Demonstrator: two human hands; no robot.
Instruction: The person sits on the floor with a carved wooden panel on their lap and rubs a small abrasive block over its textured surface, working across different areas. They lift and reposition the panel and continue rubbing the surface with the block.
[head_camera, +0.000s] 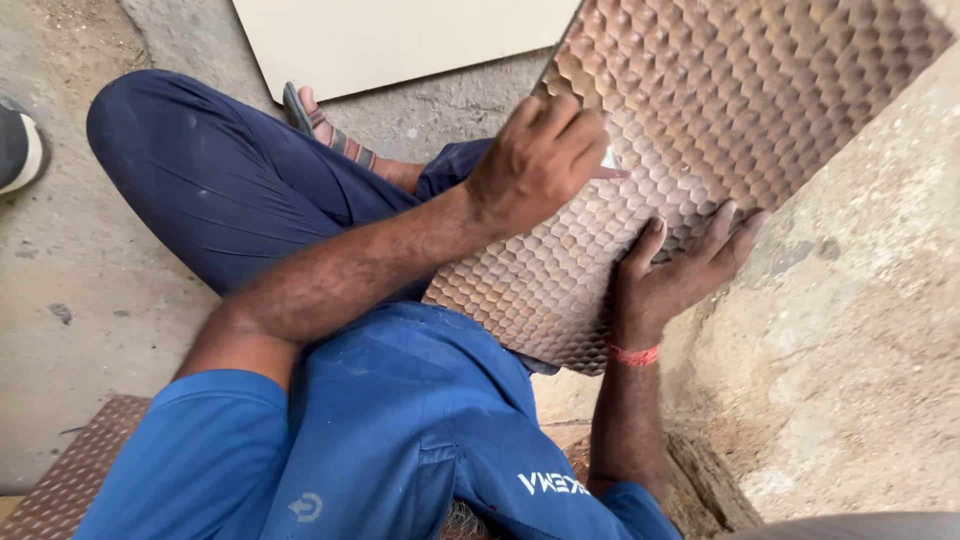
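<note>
A brown sheet with a raised honeycomb pattern (740, 90) leans across my lap, from my knee up to the top right. My left hand (540, 160) is closed over the sheet's middle, pinching a small white piece (609, 160) whose tip touches the surface. My right hand (680, 270), with a red thread at its wrist, lies flat on the sheet's lower right edge, fingers spread and pressing down. I sit on the ground in a blue shirt and dark blue trousers, with a sandalled foot (325, 125) near the sheet's left edge.
A cream flat board (400, 40) lies on the concrete floor at the top. A rough concrete mass (860, 330) fills the right side. Another brown textured sheet (70, 480) lies at bottom left. A dark shoe (18, 145) shows at the left edge.
</note>
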